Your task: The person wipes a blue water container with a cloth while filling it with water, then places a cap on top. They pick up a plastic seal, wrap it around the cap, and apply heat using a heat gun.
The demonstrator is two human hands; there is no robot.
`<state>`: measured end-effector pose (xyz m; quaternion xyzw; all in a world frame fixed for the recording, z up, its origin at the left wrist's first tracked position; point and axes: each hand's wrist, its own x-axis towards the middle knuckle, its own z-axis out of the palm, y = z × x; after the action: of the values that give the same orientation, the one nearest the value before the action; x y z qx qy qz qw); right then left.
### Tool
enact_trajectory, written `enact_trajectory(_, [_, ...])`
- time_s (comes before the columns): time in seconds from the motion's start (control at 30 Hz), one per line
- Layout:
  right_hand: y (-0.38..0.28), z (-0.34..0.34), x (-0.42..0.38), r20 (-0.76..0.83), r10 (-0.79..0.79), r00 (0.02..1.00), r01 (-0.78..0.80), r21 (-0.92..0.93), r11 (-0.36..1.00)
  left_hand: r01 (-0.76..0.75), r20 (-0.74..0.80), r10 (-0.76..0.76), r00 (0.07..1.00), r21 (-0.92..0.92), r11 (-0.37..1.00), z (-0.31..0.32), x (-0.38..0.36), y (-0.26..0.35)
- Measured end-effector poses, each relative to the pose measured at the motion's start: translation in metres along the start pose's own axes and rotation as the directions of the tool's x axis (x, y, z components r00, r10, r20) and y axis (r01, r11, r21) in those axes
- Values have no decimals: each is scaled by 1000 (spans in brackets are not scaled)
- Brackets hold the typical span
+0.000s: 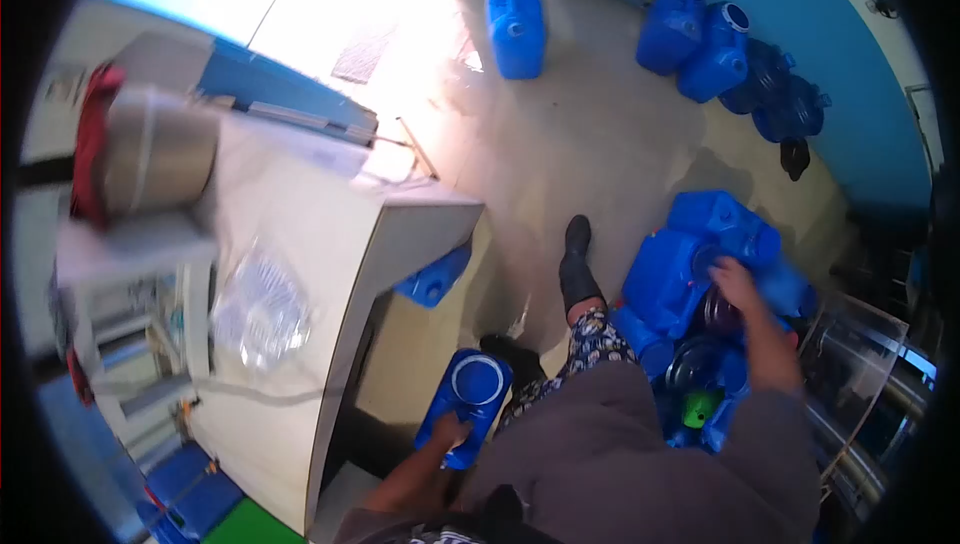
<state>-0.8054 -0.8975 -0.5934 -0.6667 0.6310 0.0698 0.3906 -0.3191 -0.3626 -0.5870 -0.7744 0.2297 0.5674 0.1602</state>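
Note:
My left hand [450, 431] is closed round the handle of a blue water container [478, 381] with a round white-ringed cap. This container is upright beside my leg, below the white counter's edge. My right hand [735, 284] reaches over a cluster of blue water containers [662, 279] on my right. Its fingers look curled near a dark round cap, but blur hides what they hold, if anything. Clear bluish round jugs [690, 364] lie in the same cluster, and a green object [700, 407] shows among them.
A white counter [300, 184] on my left bears a clear plastic bag [262, 309] and a steel pot [158, 154]. One blue container [515, 24] stands ahead on the wet floor. More containers [670, 24] line the blue wall. A clear panel [850, 374] stands at right.

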Motion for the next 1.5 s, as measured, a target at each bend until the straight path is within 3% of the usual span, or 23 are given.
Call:
enact_trajectory(0.07, [146,-81,-24,-89,58,994,-98,-548,831,-8,26,10,1000,-82,997,19,97,26])
enact_trajectory(0.17, [147,-163,-112,-152,472,868,-479,-500,721,10,69,2,998,-168,986,-10,160,124])
enact_trajectory(0.2, [222,-148,-139,-391,271,880,-442,-465,767,20,86,-6,996,-158,987,-33,170,164])
enact_trajectory(0.27, [233,-141,-162,-94,670,736,-586,-584,562,75,138,-28,990,-347,935,-31,244,194])
enact_trajectory(0.33, [269,-89,-173,87,728,680,-729,-31,684,-97,93,138,986,-357,929,-72,286,248])
enact_trajectory(0.43, [221,-37,-173,112,661,742,-668,40,743,-99,25,116,993,-363,926,-165,307,368])
enact_trajectory(0.5, [209,-18,-189,199,700,686,-713,379,590,-390,-203,339,919,-328,860,-172,415,390])
enact_trajectory(0.53, [201,-20,-208,216,736,642,-761,299,576,-350,-220,279,935,-432,831,-213,386,447])
enact_trajectory(0.57, [194,-25,-225,230,768,598,-801,214,560,-540,-414,380,828,-400,741,-232,395,480])
enact_trajectory(0.6, [198,-22,-239,236,770,593,-804,205,557,-480,-338,356,871,-436,762,-267,383,526])
enact_trajectory(0.67, [211,-12,-261,172,855,489,-855,-99,509,-646,-672,371,640,-211,734,-313,335,587])
enact_trajectory(0.73, [220,16,-242,255,762,596,-758,-134,638,-754,-577,514,634,-318,574,-348,262,624])
enact_trajectory(0.83, [178,64,-164,304,561,770,-581,-30,813,-825,-326,757,566,-213,524,-354,183,602])
enact_trajectory(0.87, [185,103,-139,278,486,829,-548,232,803,-823,-329,755,567,-173,542,-352,158,586])
enact_trajectory(0.93, [64,72,-77,334,386,860,-506,460,730,-778,-320,718,618,-121,617,-337,125,537])
enact_trajectory(0.97, [85,112,-57,317,203,926,-364,619,696,-734,-308,680,666,-107,670,-326,124,506])
enact_trajectory(1.0, [54,127,-46,219,237,946,-308,830,464,-693,-329,622,710,-168,702,-314,121,477])
enact_trajectory(1.03, [15,124,-41,228,208,951,-298,852,430,-651,-330,571,752,-235,722,-301,119,443])
enact_trajectory(1.1, [-26,127,-34,104,35,994,-100,735,670,-531,-298,447,843,-333,779,-274,105,393])
enact_trajectory(1.2, [-73,123,-77,12,-36,999,18,688,725,-467,-173,434,884,-298,833,-242,75,340])
enact_trajectory(1.33, [-78,144,-177,18,98,995,-93,519,850,-480,-49,504,862,-397,782,-209,60,293])
enact_trajectory(1.4, [-58,180,-221,18,82,997,-84,241,967,-540,-29,570,821,-361,760,-200,64,284])
enact_trajectory(1.5, [-23,249,-294,-45,201,978,-185,239,953,-562,101,624,775,-342,753,-194,55,274])
